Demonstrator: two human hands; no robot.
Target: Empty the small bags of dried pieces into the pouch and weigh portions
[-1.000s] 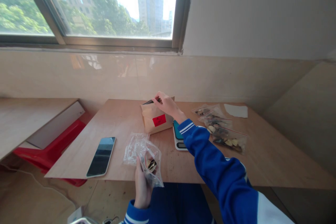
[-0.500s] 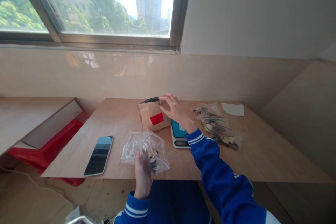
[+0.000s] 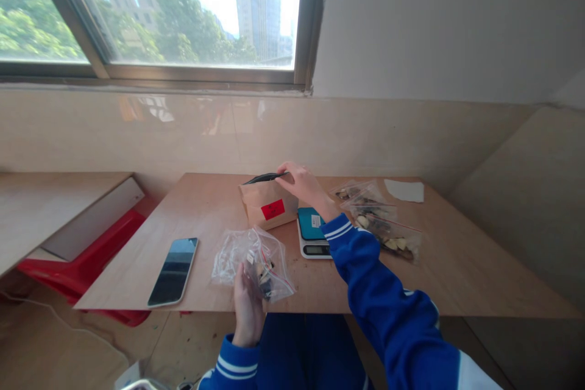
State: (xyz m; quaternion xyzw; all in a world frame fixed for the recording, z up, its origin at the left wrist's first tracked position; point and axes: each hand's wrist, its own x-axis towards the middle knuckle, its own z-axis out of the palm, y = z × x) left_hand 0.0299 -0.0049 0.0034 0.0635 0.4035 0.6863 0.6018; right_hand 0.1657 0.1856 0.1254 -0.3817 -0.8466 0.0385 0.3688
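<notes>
My left hand (image 3: 248, 304) is closed around the side of a clear zip bag (image 3: 278, 286) near the table's front edge. Dark and pale dried pieces lie inside that bag. Crumpled clear plastic bags (image 3: 226, 256) lie against it on the left. Farther back stands a brown paper bag (image 3: 256, 198) with a red label and a dark inside showing at its top. My right hand (image 3: 299, 184) pinches the right end of its upper rim. Below my right wrist is a white kitchen scale (image 3: 307, 250) with a blue top, partly covered by my forearm.
To the right lie several zip bags of dried pieces (image 3: 388, 234), overlapping, with a white paper sheet (image 3: 404, 190) behind them. A phone (image 3: 173, 271) rests at the left on the wooden table (image 3: 457, 268). A red stool (image 3: 91, 256) stands between the two tables.
My right hand has lowered slightly, and its fingers have closed on the paper bag's rim. The bag's top now spreads a little wider. My left hand stays in place.
</notes>
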